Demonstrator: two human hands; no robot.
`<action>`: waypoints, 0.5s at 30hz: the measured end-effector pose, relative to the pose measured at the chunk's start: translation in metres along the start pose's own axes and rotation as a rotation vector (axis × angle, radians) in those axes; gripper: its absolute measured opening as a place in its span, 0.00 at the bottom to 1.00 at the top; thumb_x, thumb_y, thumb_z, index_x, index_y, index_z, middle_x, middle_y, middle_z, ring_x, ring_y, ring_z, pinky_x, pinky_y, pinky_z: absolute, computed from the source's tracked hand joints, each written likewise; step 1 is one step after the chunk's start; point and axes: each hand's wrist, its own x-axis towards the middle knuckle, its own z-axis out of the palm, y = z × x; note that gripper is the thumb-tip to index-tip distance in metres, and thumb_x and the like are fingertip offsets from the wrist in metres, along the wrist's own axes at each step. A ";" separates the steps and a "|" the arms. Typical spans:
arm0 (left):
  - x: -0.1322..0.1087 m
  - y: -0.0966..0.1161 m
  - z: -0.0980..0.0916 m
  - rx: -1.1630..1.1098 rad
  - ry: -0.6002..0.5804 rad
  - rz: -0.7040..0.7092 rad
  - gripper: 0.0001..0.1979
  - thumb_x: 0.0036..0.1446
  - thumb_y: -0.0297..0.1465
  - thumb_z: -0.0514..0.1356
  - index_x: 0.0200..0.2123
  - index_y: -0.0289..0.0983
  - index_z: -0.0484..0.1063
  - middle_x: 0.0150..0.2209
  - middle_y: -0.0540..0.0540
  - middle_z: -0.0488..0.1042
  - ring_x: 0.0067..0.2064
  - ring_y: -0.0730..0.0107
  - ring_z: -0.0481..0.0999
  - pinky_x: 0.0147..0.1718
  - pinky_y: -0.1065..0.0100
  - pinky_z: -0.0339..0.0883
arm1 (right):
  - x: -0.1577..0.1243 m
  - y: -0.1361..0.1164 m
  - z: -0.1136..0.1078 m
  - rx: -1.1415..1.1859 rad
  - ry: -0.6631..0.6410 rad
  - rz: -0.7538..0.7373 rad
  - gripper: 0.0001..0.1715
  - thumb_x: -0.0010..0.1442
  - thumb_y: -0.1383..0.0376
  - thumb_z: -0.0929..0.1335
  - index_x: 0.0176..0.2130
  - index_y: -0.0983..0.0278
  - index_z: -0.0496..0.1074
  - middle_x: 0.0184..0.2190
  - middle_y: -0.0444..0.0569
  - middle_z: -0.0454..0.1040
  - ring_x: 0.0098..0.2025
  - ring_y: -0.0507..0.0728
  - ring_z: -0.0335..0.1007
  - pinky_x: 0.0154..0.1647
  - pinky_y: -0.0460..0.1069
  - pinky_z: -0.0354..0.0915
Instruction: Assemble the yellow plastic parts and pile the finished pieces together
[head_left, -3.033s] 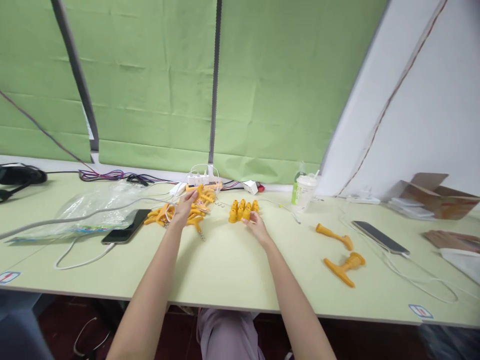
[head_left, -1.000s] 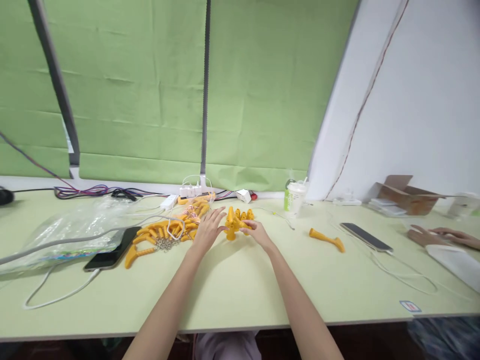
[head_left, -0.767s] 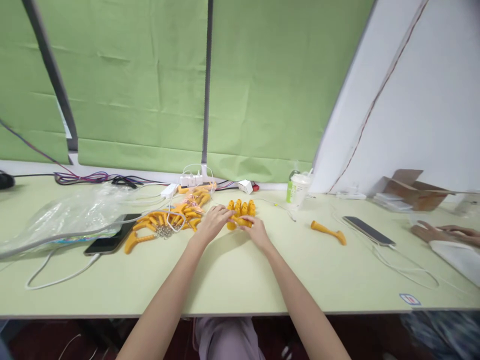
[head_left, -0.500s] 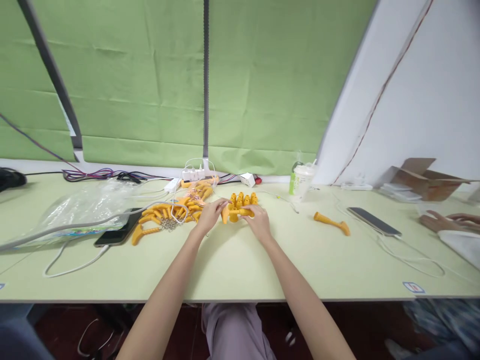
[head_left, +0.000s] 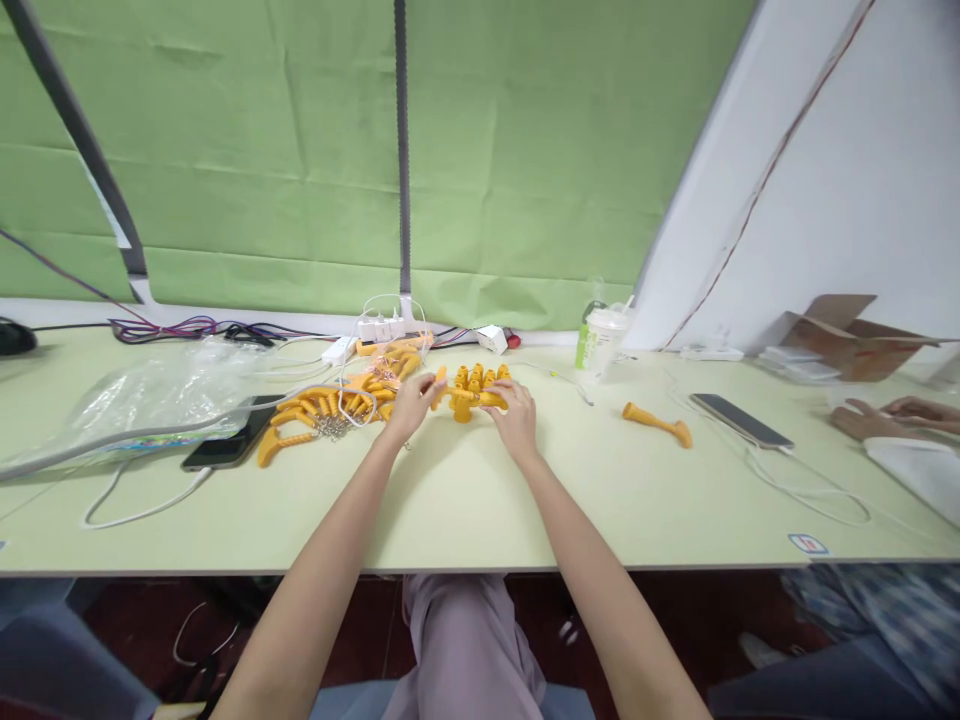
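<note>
My left hand (head_left: 415,406) pinches a yellow plastic T-shaped handle (head_left: 439,388) by its crosspiece, above the middle of the table. The handle's shaft points right, toward a yellow tubular sleeve (head_left: 492,398) held in the closed fingers of my right hand (head_left: 516,414). The two parts are in line; whether they are joined I cannot tell. Several yellow sleeves (head_left: 475,374) stand upright in a cluster just behind, partly hidden by the held parts. Left of my left hand lies a pile of yellow T-shaped handles (head_left: 322,402) with small metal pieces (head_left: 330,427) beside it.
On the right lie a yellow piece with T-head and flared end (head_left: 657,424) and a phone (head_left: 740,420). A lidded cup (head_left: 604,345) stands at the back. A plastic bag (head_left: 169,395), another phone (head_left: 234,445) and cables occupy the left. Another person's hands (head_left: 870,420) are far right.
The view has shifted slightly, so the table sits higher. The T-shaped handle in my left hand has turned and lifted a little; both hands keep their grip.
</note>
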 end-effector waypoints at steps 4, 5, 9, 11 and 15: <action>0.009 -0.011 -0.008 -0.326 0.229 -0.145 0.22 0.55 0.49 0.51 0.32 0.36 0.69 0.21 0.51 0.64 0.24 0.73 0.63 0.24 0.71 0.56 | 0.002 0.007 -0.008 -0.052 0.163 0.140 0.14 0.58 0.62 0.66 0.45 0.60 0.75 0.48 0.54 0.66 0.48 0.61 0.59 0.51 0.55 0.56; 0.011 -0.014 -0.013 -0.376 0.281 -0.173 0.22 0.54 0.50 0.51 0.35 0.36 0.69 0.21 0.51 0.64 0.25 0.73 0.64 0.25 0.71 0.57 | 0.003 0.009 -0.009 -0.055 0.193 0.182 0.16 0.59 0.61 0.65 0.46 0.60 0.75 0.47 0.54 0.65 0.47 0.61 0.59 0.51 0.55 0.56; 0.021 -0.026 -0.049 -0.372 0.368 -0.234 0.21 0.53 0.49 0.52 0.33 0.36 0.69 0.24 0.50 0.67 0.28 0.72 0.66 0.29 0.71 0.61 | 0.003 0.013 -0.006 0.043 0.082 0.256 0.21 0.61 0.56 0.63 0.49 0.63 0.72 0.40 0.52 0.68 0.41 0.58 0.63 0.44 0.51 0.60; 0.029 -0.032 -0.075 -0.261 0.292 -0.236 0.18 0.52 0.46 0.54 0.28 0.36 0.68 0.25 0.50 0.68 0.30 0.71 0.67 0.31 0.71 0.61 | 0.001 0.011 0.000 0.057 -0.039 0.269 0.22 0.61 0.54 0.62 0.48 0.62 0.71 0.36 0.49 0.71 0.37 0.57 0.66 0.40 0.50 0.61; 0.051 -0.043 -0.125 -0.037 0.075 -0.273 0.18 0.51 0.45 0.55 0.26 0.36 0.71 0.24 0.48 0.70 0.30 0.69 0.67 0.30 0.70 0.62 | -0.006 0.006 0.014 -0.059 -0.195 0.252 0.20 0.61 0.54 0.63 0.47 0.61 0.71 0.34 0.47 0.74 0.37 0.57 0.69 0.40 0.51 0.59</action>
